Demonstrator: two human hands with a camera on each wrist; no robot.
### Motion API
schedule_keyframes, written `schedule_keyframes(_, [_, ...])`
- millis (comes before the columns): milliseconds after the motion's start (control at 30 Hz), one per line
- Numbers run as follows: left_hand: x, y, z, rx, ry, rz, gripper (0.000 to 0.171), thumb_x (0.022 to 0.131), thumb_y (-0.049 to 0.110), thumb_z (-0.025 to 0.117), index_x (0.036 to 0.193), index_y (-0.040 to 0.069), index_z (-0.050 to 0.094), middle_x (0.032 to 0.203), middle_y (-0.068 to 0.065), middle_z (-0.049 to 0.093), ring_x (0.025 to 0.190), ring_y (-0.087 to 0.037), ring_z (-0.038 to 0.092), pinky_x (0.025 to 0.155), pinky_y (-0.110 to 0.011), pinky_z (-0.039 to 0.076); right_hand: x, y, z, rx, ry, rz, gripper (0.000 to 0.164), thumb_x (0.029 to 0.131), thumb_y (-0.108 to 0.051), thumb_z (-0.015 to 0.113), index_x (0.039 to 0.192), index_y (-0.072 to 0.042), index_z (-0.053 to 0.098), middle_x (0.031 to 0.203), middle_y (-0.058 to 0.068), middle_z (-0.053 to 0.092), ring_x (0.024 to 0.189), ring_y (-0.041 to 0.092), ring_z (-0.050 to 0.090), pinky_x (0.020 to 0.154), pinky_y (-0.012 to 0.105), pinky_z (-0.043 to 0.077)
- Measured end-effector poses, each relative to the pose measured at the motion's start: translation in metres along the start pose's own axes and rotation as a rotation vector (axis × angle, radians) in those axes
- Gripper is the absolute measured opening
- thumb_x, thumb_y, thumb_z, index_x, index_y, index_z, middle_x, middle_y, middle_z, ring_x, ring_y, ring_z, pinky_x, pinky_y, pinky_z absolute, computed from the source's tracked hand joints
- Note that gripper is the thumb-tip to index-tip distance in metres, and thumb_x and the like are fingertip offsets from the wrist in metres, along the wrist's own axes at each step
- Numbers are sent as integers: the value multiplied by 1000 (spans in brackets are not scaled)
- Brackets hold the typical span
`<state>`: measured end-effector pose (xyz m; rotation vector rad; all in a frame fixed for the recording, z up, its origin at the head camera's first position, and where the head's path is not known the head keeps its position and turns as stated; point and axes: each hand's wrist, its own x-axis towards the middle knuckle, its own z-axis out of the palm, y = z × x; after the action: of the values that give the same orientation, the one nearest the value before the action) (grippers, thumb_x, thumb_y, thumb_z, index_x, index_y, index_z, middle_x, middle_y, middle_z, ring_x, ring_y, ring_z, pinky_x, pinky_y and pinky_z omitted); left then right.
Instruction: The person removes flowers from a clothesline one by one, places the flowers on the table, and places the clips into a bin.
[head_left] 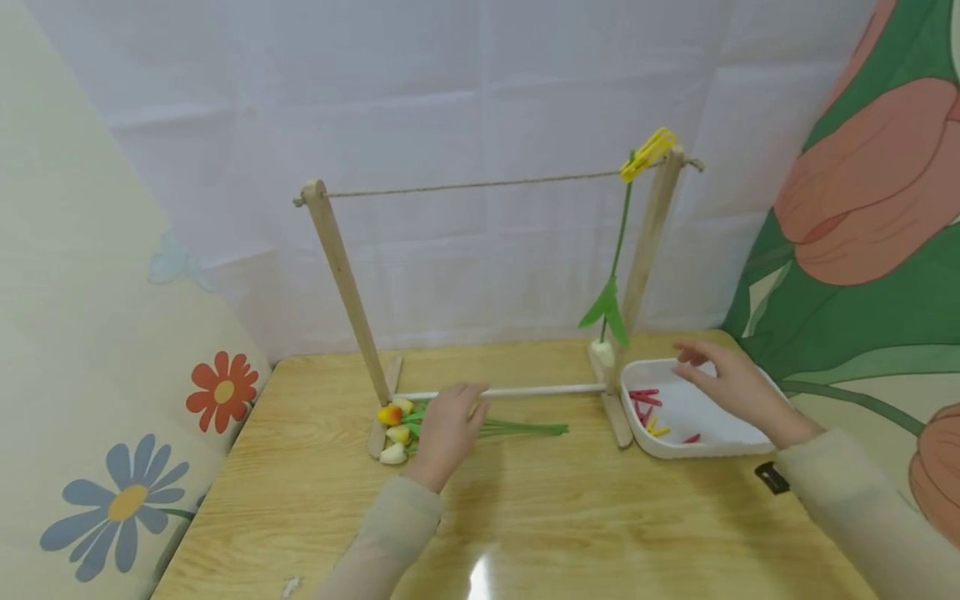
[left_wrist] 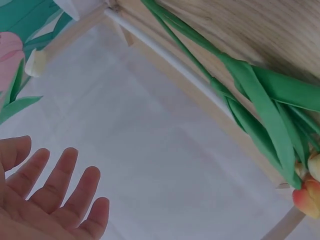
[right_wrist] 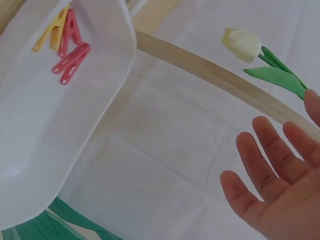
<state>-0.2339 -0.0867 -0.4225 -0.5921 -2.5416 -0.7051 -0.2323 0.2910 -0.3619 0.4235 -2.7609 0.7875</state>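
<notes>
My left hand (head_left: 448, 429) hovers above a bunch of artificial tulips (head_left: 397, 435), its fingers loosely spread and nothing in them. The tulips have white, yellow and orange heads at the left and green stems (head_left: 525, 428) pointing right. Over the white tray (head_left: 720, 454), my right hand (head_left: 723, 383) hangs with relaxed fingers, also holding nothing. Red and yellow clothespins (head_left: 643, 408) lie in the tray's left part. A white tulip (head_left: 602, 352) dangles head down from the string (head_left: 472, 185), pinned near the right post by a yellow clothespin (head_left: 647, 155).
The wooden stand has a left post (head_left: 347, 292), a right post (head_left: 648, 242) and a white bar (head_left: 543, 391) low between them. A small black object (head_left: 772, 477) lies by the tray's front right corner. A white cloth hangs behind the table.
</notes>
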Motion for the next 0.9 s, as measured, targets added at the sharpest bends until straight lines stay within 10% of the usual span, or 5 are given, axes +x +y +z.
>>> schedule_keyframes(233, [6, 7, -7, -98, -38, 2, 25, 96, 11, 66, 119, 1, 69, 113, -16, 72, 105, -33, 67, 92, -48, 56, 6, -9, -9, 44, 211, -90, 29, 99, -9, 63, 121, 10, 62, 103, 27, 69, 91, -15, 48, 73, 15, 42])
schedule_keyframes(367, [12, 13, -13, -212, -135, -54, 30, 101, 15, 61, 127, 1, 65, 127, -17, 67, 119, -35, 62, 102, -50, 51, 10, -15, -15, 96, 269, -99, 31, 101, -9, 58, 124, 12, 59, 108, 32, 66, 94, -25, 38, 76, 8, 37])
schedule_keyframes(600, [27, 19, -26, -263, -191, -57, 33, 104, 18, 55, 131, 0, 62, 133, -17, 64, 125, -35, 58, 108, -51, 46, 23, -30, -29, 108, 359, -188, 35, 101, -10, 58, 127, 13, 57, 114, 32, 62, 102, -18, 39, 79, 14, 35])
schedule_keyframes(900, [47, 27, -41, -232, -183, 24, 34, 102, 16, 58, 130, -2, 61, 129, -19, 66, 123, -36, 59, 108, -50, 47, 34, -47, -47, 133, 452, -246, 42, 101, -13, 59, 127, 18, 53, 123, 38, 56, 114, 48, 46, 105, 30, 31])
